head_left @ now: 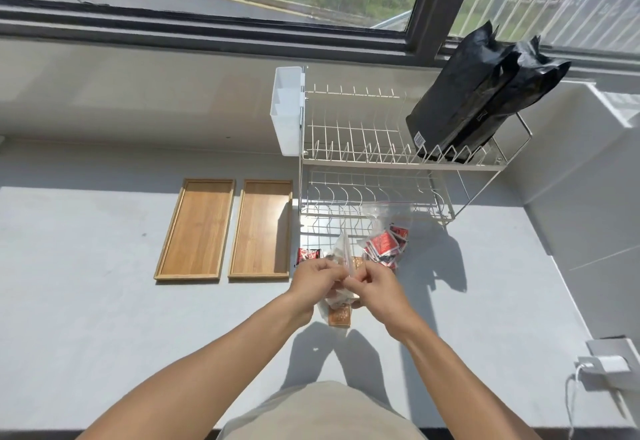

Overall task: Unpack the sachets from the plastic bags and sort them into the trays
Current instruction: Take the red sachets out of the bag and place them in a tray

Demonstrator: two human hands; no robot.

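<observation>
My left hand (313, 282) and my right hand (375, 285) both pinch the top of a clear plastic bag (341, 252), held just above the grey counter. Orange-brown sachets (338, 316) show through the bag's bottom, below my hands. A second clear bag (384, 243), full of red sachets, lies to the right, by the foot of the dish rack. One red sachet (309, 254) lies loose on the counter left of my hands. Two wooden trays, the left (194, 230) and the right (261, 230), lie side by side further left, with nothing in them.
A white wire dish rack (391, 159) stands behind the bags, with a white plastic caddy (287, 110) on its left end and two black pouches (474, 100) on its top tier. A white charger and cable (602, 367) lie at the right, beside the wall.
</observation>
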